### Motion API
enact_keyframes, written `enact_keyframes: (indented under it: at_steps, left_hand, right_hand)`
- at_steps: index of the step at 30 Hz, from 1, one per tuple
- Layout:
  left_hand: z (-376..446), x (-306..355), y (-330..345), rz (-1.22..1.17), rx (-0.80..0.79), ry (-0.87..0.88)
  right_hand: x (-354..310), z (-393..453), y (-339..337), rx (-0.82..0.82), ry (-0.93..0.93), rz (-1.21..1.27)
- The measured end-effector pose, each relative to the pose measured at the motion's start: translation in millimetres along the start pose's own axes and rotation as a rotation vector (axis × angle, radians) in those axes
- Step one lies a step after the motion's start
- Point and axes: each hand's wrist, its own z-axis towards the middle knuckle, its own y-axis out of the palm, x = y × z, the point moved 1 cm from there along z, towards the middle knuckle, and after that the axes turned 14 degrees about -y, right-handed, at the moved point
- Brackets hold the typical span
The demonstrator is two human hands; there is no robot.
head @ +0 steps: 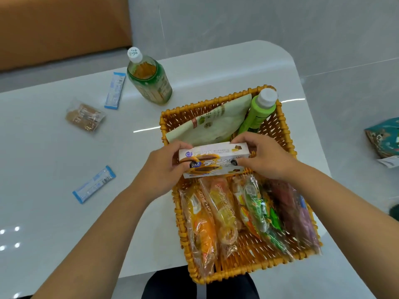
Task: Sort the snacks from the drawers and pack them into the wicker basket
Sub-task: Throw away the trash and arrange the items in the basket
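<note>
Both hands hold two long cookie boxes [212, 159] over the middle of the wicker basket [280, 126]. The boxes are stacked, one on top of the other. The left hand [160, 169] pinches the left ends with curled fingers and thumb. The right hand [262, 155] pinches the right ends the same way.

The basket sits on a white table [54, 212]. At 6 o'clock inside the basket, four clear candy bags [244, 214] lie side by side: orange, yellow, green and purple. At 12 o'clock inside it, a pale green pouch [213, 121] leans on the far wall. A light green bottle [260, 112] with a white cap leans at 1 o'clock in the corner.

Outside the basket, at 11 o'clock, a big tea bottle [149, 79] stands on the table. At 10 o'clock lie a blue stick packet [115, 90] and a brown snack pack [84, 117]. Another blue packet [94, 184] lies at 9 o'clock. A teal bag [383, 137] sits at the right edge, at 3 o'clock.
</note>
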Motion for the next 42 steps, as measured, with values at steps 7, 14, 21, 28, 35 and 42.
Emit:
enact_keyframes:
  at_steps: [7, 14, 21, 28, 35, 42]
  left_hand:
    - [-11, -13, 20, 0.393, 0.186, -0.03]
    - [8, -5, 28, 0.735, 0.277, 0.068]
    - [16, -19, 20, 0.487, 0.279, 0.083]
    - [7, -53, 0, -0.078, 0.377, 0.008]
    - [11, -121, -40, -0.447, 0.537, -0.282]
    - [37, -200, -71, -0.201, 0.421, -0.453]
  right_hand:
    - [3, 4, 21, -0.14, -0.02, -0.265]
    - [8, 13, 30, -0.171, 0.074, -0.441]
    - [0, 18, 39, -0.042, 0.102, -0.399]
    - [4, 19, 45, -0.123, 0.163, -0.468]
    - [-6, 25, 50, -0.029, 0.257, -0.495]
    - [-60, 49, 54, -0.052, 0.211, -0.956]
